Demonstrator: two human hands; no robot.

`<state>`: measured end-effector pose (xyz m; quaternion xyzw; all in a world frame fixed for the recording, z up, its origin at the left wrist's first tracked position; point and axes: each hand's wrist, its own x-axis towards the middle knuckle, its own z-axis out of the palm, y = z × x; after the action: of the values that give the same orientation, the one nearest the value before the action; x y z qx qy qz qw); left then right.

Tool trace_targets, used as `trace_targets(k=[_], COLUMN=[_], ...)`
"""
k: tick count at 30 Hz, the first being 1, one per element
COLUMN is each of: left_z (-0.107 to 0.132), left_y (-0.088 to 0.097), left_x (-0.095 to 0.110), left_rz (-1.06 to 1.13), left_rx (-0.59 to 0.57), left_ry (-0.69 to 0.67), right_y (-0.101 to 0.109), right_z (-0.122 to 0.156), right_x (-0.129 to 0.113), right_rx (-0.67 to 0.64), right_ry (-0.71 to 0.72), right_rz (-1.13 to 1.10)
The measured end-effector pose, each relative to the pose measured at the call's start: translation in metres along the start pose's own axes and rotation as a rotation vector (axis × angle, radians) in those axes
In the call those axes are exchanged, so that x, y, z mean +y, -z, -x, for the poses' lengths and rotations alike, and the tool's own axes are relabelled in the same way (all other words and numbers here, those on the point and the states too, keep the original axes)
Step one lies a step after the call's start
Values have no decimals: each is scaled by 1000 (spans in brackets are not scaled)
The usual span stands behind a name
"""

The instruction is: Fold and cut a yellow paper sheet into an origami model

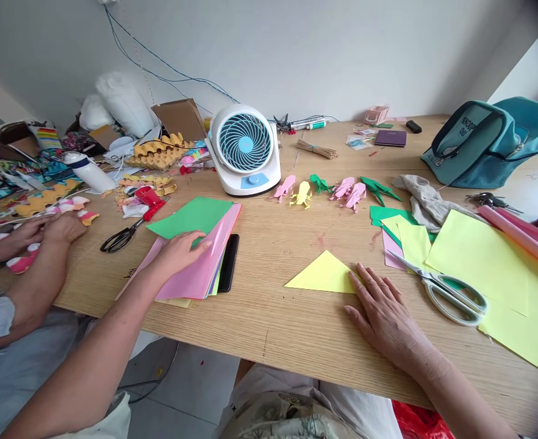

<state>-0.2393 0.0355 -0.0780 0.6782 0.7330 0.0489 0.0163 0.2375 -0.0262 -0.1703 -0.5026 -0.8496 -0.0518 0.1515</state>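
My left hand (182, 249) lies flat with fingers stretched out on a stack of coloured paper sheets (196, 274), pink on top with a green sheet (191, 218) at the back. A black phone (229, 262) pokes out from under the stack. My right hand (383, 311) rests flat and open on the wooden table (273, 323), its fingertips touching the right corner of a folded yellow paper triangle (324, 274). Neither hand holds anything.
A co-worker's hands (53, 228) work at the far left. Black scissors (120, 238), a small fan (245, 149), a row of folded paper insects (337, 190), white scissors (452, 294) on yellow sheets (484, 259), a teal bag (488, 143), keys (488, 199), grey cloth (427, 198).
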Motion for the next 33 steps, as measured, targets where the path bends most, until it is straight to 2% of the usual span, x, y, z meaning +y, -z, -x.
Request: trace_targets(k=[3,5,7,10,12,14,17,20,25,30,33], left_z=[9,16,25,45,57,66,70,70,67,59,50], left_y=[5,4,-3,-25,-42,-57,-70,-71,-68,-70,-67], left_x=[31,65,109,175,209,230,238,229,220,224,225], left_rz=[-170,-125,28,147,180,185,173,188,243,344,381], left_rx=[134,177,126,-30,-83,-149,-213,-225,-174,-7,19], left_ry=[-7,-154,-397,-687,-786,-848,-853,-880,-912,-763,-643], right_y=[4,9,14,19,20,20,22,29,37,36,37], right_z=[-1,-2,-4,-6,-6,-6,-4,-7,-23,-41,-47], right_x=[-1,-3,-5,-8,-8,-8,-8,-8,-9,-16,-21], right_rx=[-27,-57,-93,-140,-156,-162,-153,-133,-108,-117,-169], right_ry=[-14,-26,-35,-57,-67,-68,-52,-27,-147,-186,-240], right_rz=[0,-3,-13,-25,-25,-23,-34,-94,-208,-200,-252])
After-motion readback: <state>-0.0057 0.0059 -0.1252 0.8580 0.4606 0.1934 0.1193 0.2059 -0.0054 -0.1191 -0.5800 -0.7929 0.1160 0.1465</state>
